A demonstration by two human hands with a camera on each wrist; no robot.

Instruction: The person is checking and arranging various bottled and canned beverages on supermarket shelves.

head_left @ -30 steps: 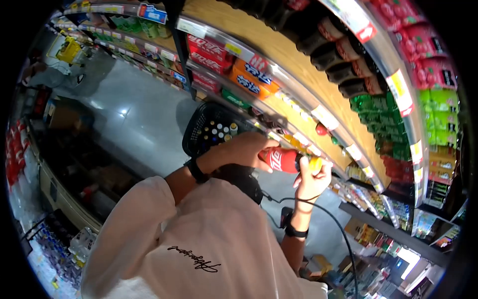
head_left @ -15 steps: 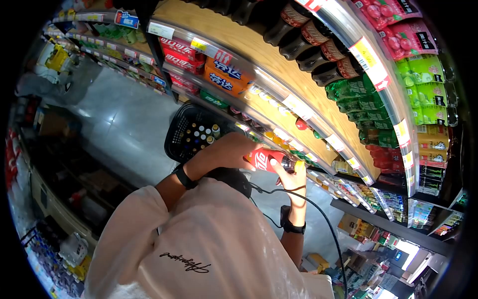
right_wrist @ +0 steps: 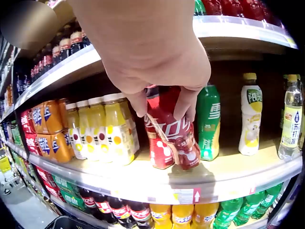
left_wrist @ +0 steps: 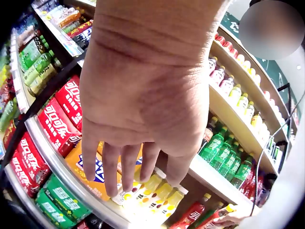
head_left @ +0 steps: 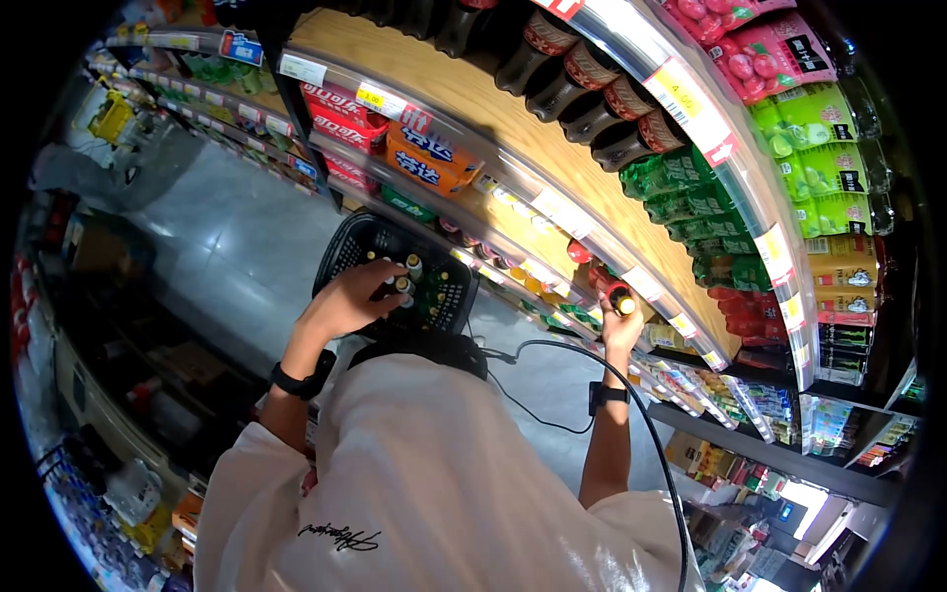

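My right hand (head_left: 621,328) (right_wrist: 147,57) grips a red-labelled cola bottle (right_wrist: 183,129) by its upper part, thumb and fingers around it. In the right wrist view the bottle stands or hovers at the shelf, overlapping a second red bottle (right_wrist: 159,155); whether its base touches is unclear. Green (right_wrist: 208,124) and white (right_wrist: 250,119) bottles are to its right. My left hand (head_left: 350,298) (left_wrist: 143,100) is above the near side of a black basket (head_left: 456,314), its fingers extended and holding nothing in the left wrist view. Capped bottles (head_left: 402,286) show beside it.
Yellow-drink bottles (right_wrist: 97,131) and orange packs (right_wrist: 50,119) line the same shelf (right_wrist: 228,164). An upper shelf (head_left: 473,59) carries dark and green bottles (head_left: 681,187). A black cable (head_left: 659,424) hangs beside my right forearm. Grey floor (head_left: 227,237) lies left of the basket.
My left hand has let go of the red bottle and moved left over the basket. My right hand has carried the bottle to the shelf, its cap turned towards the head camera.
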